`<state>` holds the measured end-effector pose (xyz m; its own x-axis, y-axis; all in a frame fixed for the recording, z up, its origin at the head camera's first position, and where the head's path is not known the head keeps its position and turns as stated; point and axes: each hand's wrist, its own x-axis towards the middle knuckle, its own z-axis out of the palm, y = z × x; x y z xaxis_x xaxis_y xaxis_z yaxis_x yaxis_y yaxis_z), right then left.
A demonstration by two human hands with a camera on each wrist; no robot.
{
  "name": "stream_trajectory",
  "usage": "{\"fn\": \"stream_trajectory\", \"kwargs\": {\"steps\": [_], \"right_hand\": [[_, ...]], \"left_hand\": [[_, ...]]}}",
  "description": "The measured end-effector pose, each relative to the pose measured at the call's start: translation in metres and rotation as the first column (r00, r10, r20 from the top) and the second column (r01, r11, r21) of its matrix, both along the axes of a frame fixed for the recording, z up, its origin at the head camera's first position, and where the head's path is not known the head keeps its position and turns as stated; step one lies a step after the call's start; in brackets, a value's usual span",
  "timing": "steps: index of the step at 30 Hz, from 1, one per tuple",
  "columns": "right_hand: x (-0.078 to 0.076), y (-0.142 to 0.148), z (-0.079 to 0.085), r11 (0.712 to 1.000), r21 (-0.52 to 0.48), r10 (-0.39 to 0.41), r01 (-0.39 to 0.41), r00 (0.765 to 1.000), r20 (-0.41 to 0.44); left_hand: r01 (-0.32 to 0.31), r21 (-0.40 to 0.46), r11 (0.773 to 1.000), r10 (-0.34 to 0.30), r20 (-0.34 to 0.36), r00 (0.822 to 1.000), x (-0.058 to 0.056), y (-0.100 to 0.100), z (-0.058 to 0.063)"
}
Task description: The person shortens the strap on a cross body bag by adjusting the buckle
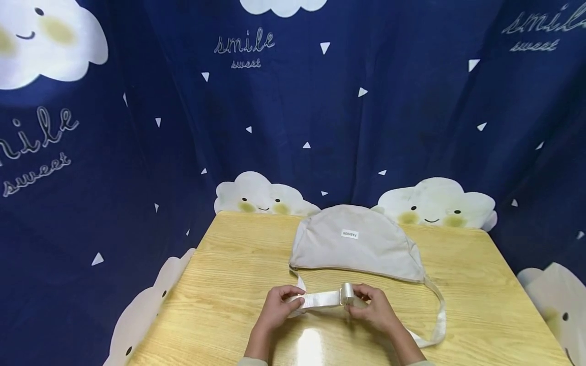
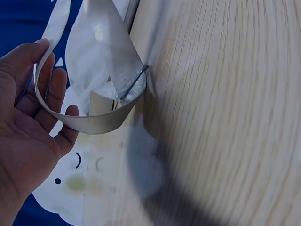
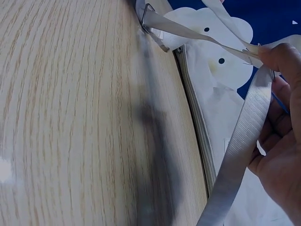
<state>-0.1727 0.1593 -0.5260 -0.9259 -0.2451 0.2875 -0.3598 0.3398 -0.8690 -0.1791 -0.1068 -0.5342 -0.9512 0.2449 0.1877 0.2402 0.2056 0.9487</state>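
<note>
A pale cream bag [image 1: 357, 246] with a small label lies on the wooden table, its zipped edge toward me. Its long webbing strap [image 1: 322, 300] is stretched between my two hands in front of it. My left hand [image 1: 276, 308] pinches the strap between thumb and fingers; in the left wrist view a loop of strap [image 2: 96, 124] hangs by the fingers, with a metal ring [image 2: 134, 82] farther along. At the other end, my right hand [image 1: 376, 308] pinches the strap beside the slide buckle [image 1: 346, 294]. A length of strap [image 3: 242, 146] hangs down from those fingers.
The rest of the strap [image 1: 440, 320] curves from the bag's right corner onto the wooden table [image 1: 220, 284]. A dark blue curtain [image 1: 284, 112] with clouds and triangles stands behind the table and along its sides.
</note>
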Motion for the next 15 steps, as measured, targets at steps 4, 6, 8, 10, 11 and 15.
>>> {"fn": "stream_trajectory", "kwargs": {"steps": [4,6,8,10,11,15], "right_hand": [[-0.003,0.002,-0.010,1.000,-0.016,-0.001,0.001,1.000,0.030],[-0.006,0.003,-0.019,1.000,-0.010,-0.009,0.010,0.999,0.034],[-0.010,0.004,-0.028,1.000,-0.009,-0.018,0.018,0.999,0.042],[-0.012,0.006,-0.034,1.000,-0.007,-0.017,0.017,0.999,0.038],[-0.013,0.006,-0.036,1.000,-0.007,-0.014,0.014,0.999,0.035],[-0.015,0.007,-0.037,1.000,-0.029,0.005,-0.004,0.999,0.033]], "left_hand": [[-0.028,-0.010,1.000,0.028,0.024,0.999,0.001,-0.004,-0.001],[-0.030,-0.015,0.999,0.031,0.027,0.999,0.001,-0.006,-0.001],[-0.027,-0.015,1.000,0.028,0.032,0.999,0.002,-0.007,-0.001],[-0.024,-0.017,1.000,0.025,0.035,0.999,0.003,-0.007,0.000],[-0.022,-0.015,1.000,0.023,0.038,0.999,0.004,-0.007,0.001],[-0.007,-0.015,1.000,0.008,0.033,0.999,0.005,-0.004,0.004]]}}
